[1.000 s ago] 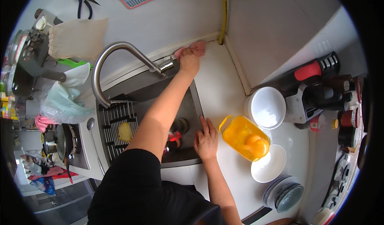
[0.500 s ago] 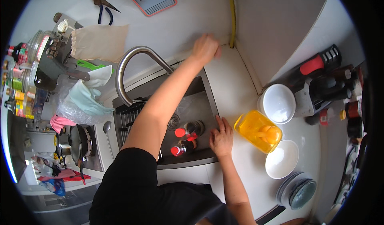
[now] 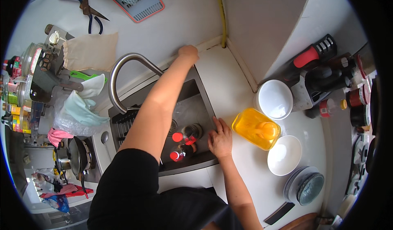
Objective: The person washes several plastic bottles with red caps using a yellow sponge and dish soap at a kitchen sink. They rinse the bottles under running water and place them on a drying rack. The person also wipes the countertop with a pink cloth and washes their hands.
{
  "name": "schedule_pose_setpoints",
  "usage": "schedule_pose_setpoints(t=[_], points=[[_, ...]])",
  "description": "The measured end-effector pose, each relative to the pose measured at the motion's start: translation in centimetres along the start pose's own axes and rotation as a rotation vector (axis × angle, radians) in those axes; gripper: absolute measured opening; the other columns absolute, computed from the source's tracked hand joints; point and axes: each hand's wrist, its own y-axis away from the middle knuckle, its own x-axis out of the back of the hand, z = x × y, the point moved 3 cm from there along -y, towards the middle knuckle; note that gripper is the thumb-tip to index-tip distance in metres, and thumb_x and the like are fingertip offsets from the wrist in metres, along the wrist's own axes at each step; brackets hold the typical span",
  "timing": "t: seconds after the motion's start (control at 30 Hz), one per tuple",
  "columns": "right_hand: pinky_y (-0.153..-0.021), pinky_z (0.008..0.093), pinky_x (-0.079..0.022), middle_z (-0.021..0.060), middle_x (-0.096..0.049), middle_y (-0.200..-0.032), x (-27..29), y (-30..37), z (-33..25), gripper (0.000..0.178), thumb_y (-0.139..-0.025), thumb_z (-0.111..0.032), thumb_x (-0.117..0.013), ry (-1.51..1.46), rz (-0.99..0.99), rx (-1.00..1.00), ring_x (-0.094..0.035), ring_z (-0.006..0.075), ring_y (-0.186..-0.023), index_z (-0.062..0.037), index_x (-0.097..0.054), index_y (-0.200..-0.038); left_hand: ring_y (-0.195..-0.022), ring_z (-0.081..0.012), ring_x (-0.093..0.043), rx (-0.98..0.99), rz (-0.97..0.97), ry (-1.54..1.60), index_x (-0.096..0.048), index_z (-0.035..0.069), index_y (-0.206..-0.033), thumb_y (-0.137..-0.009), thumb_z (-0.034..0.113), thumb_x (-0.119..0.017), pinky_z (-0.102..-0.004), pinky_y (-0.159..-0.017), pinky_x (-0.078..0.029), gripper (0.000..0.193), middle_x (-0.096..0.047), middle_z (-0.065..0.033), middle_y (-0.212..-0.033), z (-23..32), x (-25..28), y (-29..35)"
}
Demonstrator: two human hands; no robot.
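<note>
My left hand (image 3: 189, 55) reaches across the sink (image 3: 197, 111) to the counter behind it, right of the curved metal faucet (image 3: 116, 80). Its fingers are curled, and whatever they hold, if anything, is hidden. On the sink's right rim rests my right hand (image 3: 221, 141), open, fingers stretched forward. Two dark bottles with red caps lie in the sink: an upper bottle (image 3: 193, 132) and a lower bottle (image 3: 185, 151). My left forearm covers part of the basin and the black rack (image 3: 126, 121) there.
A yellow-orange pump bottle (image 3: 254, 127) stands right of the sink, between a round white bowl (image 3: 276, 100) and an oval white bowl (image 3: 285, 155). Stacked dishes (image 3: 305, 186) sit nearer. Gloves (image 3: 82, 107) and a spoon (image 3: 105, 142) are at left, scissors (image 3: 85, 8) farther back.
My left hand has shifted left and nearer along the back counter, toward the faucet base. My right hand stays on the sink's rim. The whole view has shifted slightly.
</note>
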Motion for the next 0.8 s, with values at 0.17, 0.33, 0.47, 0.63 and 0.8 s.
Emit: schedule_pose_setpoints(t=[0.17, 0.33, 0.47, 0.63, 0.8], points=[[-0.100, 0.0425, -0.035, 0.0066, -0.041, -0.138, -0.2, 0.0, 0.8, 0.006, -0.070, -0.012, -0.064, 0.002, 0.036, -0.024, -0.036, 0.0305, -0.126, -0.0077, -0.064, -0.074, -0.079, -0.0315, -0.063, -0.198, 0.100, 0.705, -0.071, 0.011, -0.085, -0.076, 0.023, -0.062, -0.0380, -0.070, -0.050, 0.017, -0.063, -0.0142, -0.087, 4.8, 6.7, 5.6], [-0.100, 0.0437, -0.034, 0.0072, -0.041, -0.138, -0.7, 0.0, 0.5, 0.007, -0.069, -0.014, -0.064, 0.021, 0.012, -0.017, -0.036, 0.0310, -0.126, -0.0080, -0.065, -0.074, -0.079, -0.0350, -0.060, -0.258, 0.788, 1.383, -0.066, 0.002, -0.079, -0.076, 0.009, -0.062, -0.0391, -0.068, -0.049, 0.009, -0.061, -0.0188, -0.090, 11.3, 8.5, 4.2], [-0.101, 0.0470, -0.032, 0.0084, -0.039, -0.139, -0.8, -0.1, -0.1, 0.008, -0.069, -0.015, -0.064, 0.028, -0.024, -0.021, -0.035, 0.0317, -0.127, -0.0082, -0.064, -0.073, -0.079, -0.0381, -0.056, -0.015, 0.934, 1.227, -0.057, -0.002, -0.084, -0.076, -0.001, -0.056, -0.0432, -0.066, -0.047, 0.008, -0.057, -0.0203, -0.091, 14.1, 5.6, 1.7], [-0.101, 0.0459, -0.030, 0.0076, -0.039, -0.139, -0.7, -0.7, -0.2, 0.009, -0.067, -0.018, -0.066, 0.047, -0.074, -0.029, -0.034, 0.0310, -0.128, -0.0119, -0.065, -0.073, -0.078, -0.0377, -0.053, -0.182, 0.700, 1.037, -0.050, 0.001, -0.087, -0.072, -0.006, -0.056, -0.0425, -0.064, -0.047, 0.017, -0.051, -0.0171, -0.088, 15.1, 4.0, 1.6], [-0.100, 0.0454, -0.030, 0.0068, -0.038, -0.139, -0.6, -0.8, -0.2, 0.008, -0.066, -0.018, -0.067, 0.089, -0.067, -0.024, -0.034, 0.0316, -0.127, -0.0142, -0.065, -0.073, -0.071, -0.0295, -0.051, -0.610, 0.544, 1.405, -0.050, 0.001, -0.079, -0.066, -0.005, -0.063, -0.0385, -0.063, -0.046, 0.019, -0.051, -0.0142, -0.085, 17.3, 7.2, 10.7]])
